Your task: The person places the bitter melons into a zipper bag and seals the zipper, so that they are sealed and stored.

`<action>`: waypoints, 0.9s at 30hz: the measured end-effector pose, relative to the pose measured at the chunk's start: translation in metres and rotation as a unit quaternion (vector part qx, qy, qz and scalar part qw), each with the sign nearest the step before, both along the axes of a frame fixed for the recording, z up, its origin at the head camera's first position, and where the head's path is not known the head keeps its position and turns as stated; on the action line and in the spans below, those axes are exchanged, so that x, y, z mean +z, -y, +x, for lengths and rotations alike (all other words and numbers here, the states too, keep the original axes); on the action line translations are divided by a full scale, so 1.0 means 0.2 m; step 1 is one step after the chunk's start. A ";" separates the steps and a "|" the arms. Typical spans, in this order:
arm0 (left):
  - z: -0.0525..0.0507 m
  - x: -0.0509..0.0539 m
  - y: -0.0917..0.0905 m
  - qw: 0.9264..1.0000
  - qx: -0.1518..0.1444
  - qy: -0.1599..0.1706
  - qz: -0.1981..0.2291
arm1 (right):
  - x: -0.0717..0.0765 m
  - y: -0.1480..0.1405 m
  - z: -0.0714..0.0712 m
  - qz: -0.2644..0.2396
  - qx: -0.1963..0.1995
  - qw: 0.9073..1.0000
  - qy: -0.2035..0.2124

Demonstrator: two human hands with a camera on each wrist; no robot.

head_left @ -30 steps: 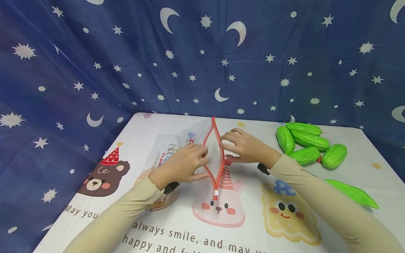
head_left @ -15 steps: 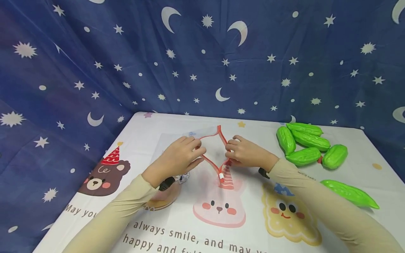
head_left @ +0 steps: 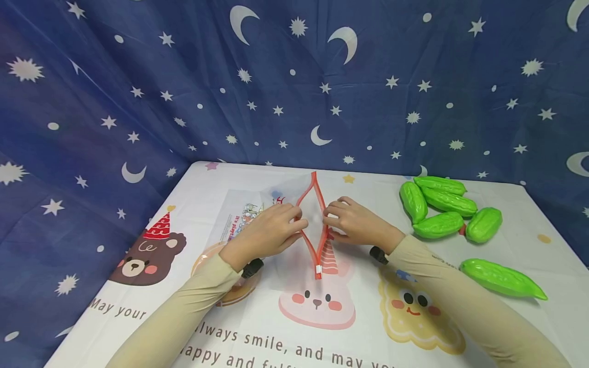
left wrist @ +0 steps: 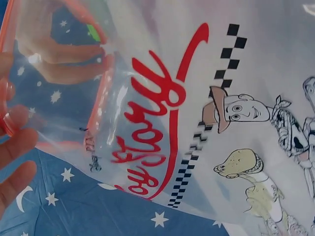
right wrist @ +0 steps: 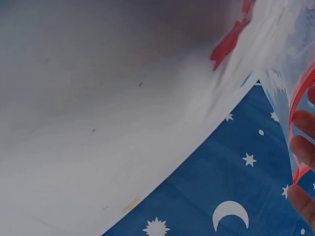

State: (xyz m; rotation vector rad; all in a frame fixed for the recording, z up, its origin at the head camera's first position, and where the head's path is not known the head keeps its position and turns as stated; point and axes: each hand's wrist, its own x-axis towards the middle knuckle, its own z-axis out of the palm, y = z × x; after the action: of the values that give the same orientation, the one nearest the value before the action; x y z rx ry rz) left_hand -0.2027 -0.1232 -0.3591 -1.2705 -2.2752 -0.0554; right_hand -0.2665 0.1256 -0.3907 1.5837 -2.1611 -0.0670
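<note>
A clear printed bag [head_left: 239,209] with a red zip edge stands between both hands, its mouth spread into a pointed oval. The left hand [head_left: 269,230] pinches the left side of the red edge, and the right hand [head_left: 356,224] pinches the right side. Red lettering and cartoon figures show on the bag [left wrist: 172,123] in the left wrist view, where fingertips of the left hand [left wrist: 15,152] lie at the rim. At the right edge of the right wrist view, fingers of the right hand [right wrist: 304,142] hold the other rim. No item shows inside the bag.
Several green bumpy vegetables [head_left: 448,201] lie grouped at the back right of the table. Another one [head_left: 503,278] lies nearer, beside the right sleeve. The table has a white printed cloth [head_left: 216,352], and a blue star-patterned curtain [head_left: 276,125] hangs behind it.
The bag's mouth was tipped lower and spread wider half a second ago; now it stands taller and narrower again. The left hand has moved slightly right and down. Both hands remain on the rim.
</note>
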 end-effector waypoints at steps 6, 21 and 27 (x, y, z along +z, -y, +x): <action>-0.01 -0.03 -0.01 1.000 0.001 0.008 -0.003 | -0.01 0.00 0.00 0.000 0.000 1.000 0.017; -0.03 -0.02 -0.01 0.999 -0.001 -0.008 -0.037 | 0.04 -0.08 0.03 -0.024 -0.022 0.999 0.013; -0.03 -0.03 0.00 0.999 -0.004 -0.014 -0.043 | 0.13 -0.18 0.08 -0.031 -0.057 0.998 0.010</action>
State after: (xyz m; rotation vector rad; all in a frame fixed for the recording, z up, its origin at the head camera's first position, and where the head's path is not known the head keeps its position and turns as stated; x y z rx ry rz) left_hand -0.2089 -0.1227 -0.3643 -1.3155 -2.2714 0.0587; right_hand -0.2501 0.1624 -0.3645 1.4330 -2.2460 -0.0204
